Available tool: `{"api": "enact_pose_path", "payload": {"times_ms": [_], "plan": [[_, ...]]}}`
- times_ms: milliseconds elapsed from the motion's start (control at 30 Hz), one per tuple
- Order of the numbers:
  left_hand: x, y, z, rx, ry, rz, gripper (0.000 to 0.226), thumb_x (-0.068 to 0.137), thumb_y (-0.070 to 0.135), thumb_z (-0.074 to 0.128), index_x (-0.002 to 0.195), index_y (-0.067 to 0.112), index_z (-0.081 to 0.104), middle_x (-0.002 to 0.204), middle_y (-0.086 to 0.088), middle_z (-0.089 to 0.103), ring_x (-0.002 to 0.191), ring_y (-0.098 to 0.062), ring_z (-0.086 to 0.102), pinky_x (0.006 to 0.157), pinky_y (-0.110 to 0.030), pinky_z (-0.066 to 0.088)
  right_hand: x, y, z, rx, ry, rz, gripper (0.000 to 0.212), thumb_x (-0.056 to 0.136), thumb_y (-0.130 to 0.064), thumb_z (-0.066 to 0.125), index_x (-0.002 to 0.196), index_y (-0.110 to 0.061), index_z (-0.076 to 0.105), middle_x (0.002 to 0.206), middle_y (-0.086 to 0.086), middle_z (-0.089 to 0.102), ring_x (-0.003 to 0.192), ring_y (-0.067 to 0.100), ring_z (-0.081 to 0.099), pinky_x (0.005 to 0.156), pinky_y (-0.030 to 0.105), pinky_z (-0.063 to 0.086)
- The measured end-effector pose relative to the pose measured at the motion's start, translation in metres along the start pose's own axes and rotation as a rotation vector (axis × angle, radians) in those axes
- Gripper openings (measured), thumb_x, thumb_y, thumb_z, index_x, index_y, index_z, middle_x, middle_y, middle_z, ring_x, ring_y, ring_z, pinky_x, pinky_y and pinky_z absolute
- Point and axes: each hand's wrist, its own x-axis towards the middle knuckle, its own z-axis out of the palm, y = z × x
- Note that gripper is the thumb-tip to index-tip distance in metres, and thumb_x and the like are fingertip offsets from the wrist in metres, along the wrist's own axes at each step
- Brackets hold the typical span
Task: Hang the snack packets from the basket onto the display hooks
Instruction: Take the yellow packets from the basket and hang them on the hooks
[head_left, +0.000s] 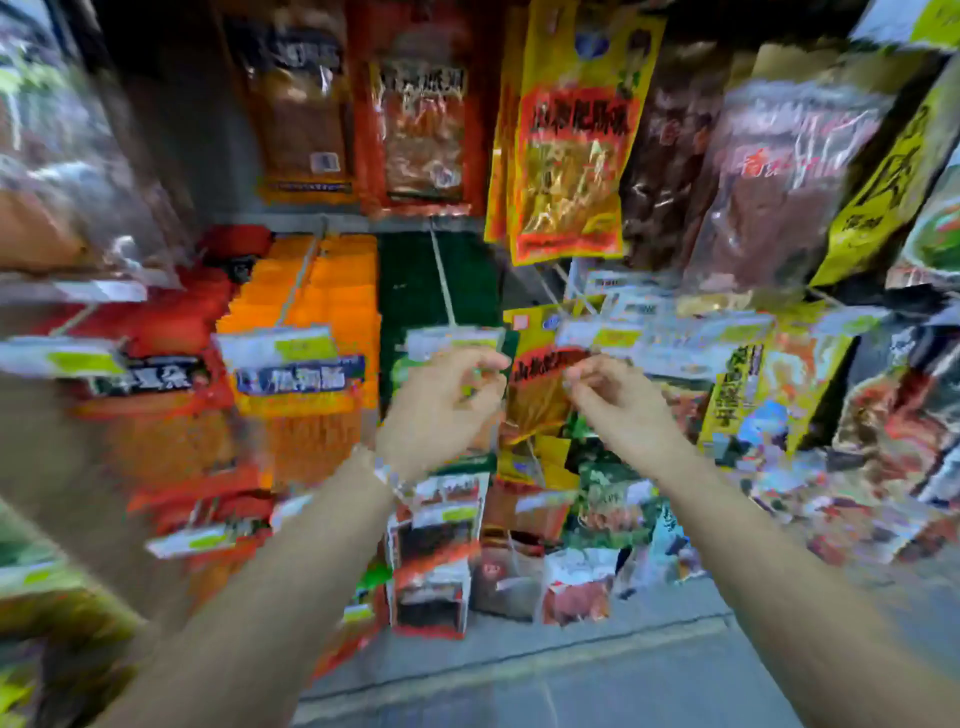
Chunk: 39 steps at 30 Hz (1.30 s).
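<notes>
The picture is blurred by motion. My left hand (441, 405) is raised at the centre with curled fingers, pinching the top of a green packet (401, 370) just under a price tag (452, 338) at the tip of a display hook (441, 280). My right hand (618, 400) is level with it. Its thumb and fingers pinch the upper edge of a yellow and red snack packet (537, 395) hanging between the two hands. The basket is out of view.
Rows of hung packets fill the rack: orange ones (311, 332) to the left, red ones (156, 338) farther left, a large yellow one (571, 156) above, mixed ones (779, 374) to the right. More packets (431, 571) hang below my wrists. Grey floor (571, 675) lies beneath.
</notes>
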Motion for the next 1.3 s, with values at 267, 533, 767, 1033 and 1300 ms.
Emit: {"api": "enact_pose_path", "payload": {"times_ms": [267, 533, 767, 1033, 1300], "plan": [[-0.353, -0.062, 0.044, -0.082, -0.278, -0.966, 0.008, 0.078, 0.003, 0.062, 0.083, 0.008, 0.057, 0.083, -0.011, 0.059, 0.069, -0.014, 0.062, 0.066, -0.021, 0.050, -0.248, 0.096, 0.114, 0.083, -0.536, 0.561, 0.018, 0.088, -0.002, 0.058, 0.077, -0.017, 0.060, 0.083, 0.009, 0.060, 0.072, 0.017, 0.057, 0.071, 0.033, 0.046], [-0.541, -0.033, 0.026, -0.012, -0.196, -1.488, 0.019, 0.092, 0.021, 0.053, 0.096, 0.009, 0.067, 0.105, -0.013, 0.066, 0.098, -0.025, 0.061, 0.085, -0.028, 0.044, -0.391, 0.091, 0.178, -0.161, -1.149, 0.760, 0.011, 0.095, -0.015, 0.051, 0.091, -0.009, 0.058, 0.089, 0.012, 0.059, 0.067, 0.015, 0.055, 0.059, 0.021, 0.041], [-0.614, -0.049, -0.021, -0.131, -0.055, -1.700, 0.013, 0.092, 0.021, 0.051, 0.091, 0.016, 0.063, 0.093, -0.011, 0.064, 0.082, -0.025, 0.060, 0.080, -0.030, 0.049, -0.407, 0.062, 0.245, -0.425, -1.428, 0.555, 0.014, 0.092, -0.019, 0.048, 0.087, -0.008, 0.056, 0.084, 0.012, 0.059, 0.075, 0.019, 0.053, 0.067, 0.027, 0.041], [-0.640, -0.104, -0.141, -0.260, 0.194, -1.752, 0.014, 0.091, 0.010, 0.049, 0.092, 0.014, 0.063, 0.098, -0.013, 0.065, 0.086, -0.022, 0.059, 0.074, -0.029, 0.048, -0.362, -0.043, 0.395, -0.281, -1.405, 0.512, 0.012, 0.094, -0.015, 0.049, 0.083, -0.014, 0.052, 0.076, 0.002, 0.057, 0.063, 0.012, 0.053, 0.057, 0.018, 0.042], [-0.631, -0.178, -0.273, -0.183, 0.311, -1.642, 0.025, 0.094, 0.011, 0.044, 0.112, 0.010, 0.061, 0.106, -0.006, 0.064, 0.097, -0.020, 0.062, 0.088, -0.026, 0.044, -0.318, -0.159, 0.555, 0.134, -1.221, 0.618, 0.015, 0.096, -0.017, 0.051, 0.111, -0.018, 0.053, 0.088, 0.000, 0.065, 0.070, 0.009, 0.061, 0.060, 0.017, 0.048]]}}
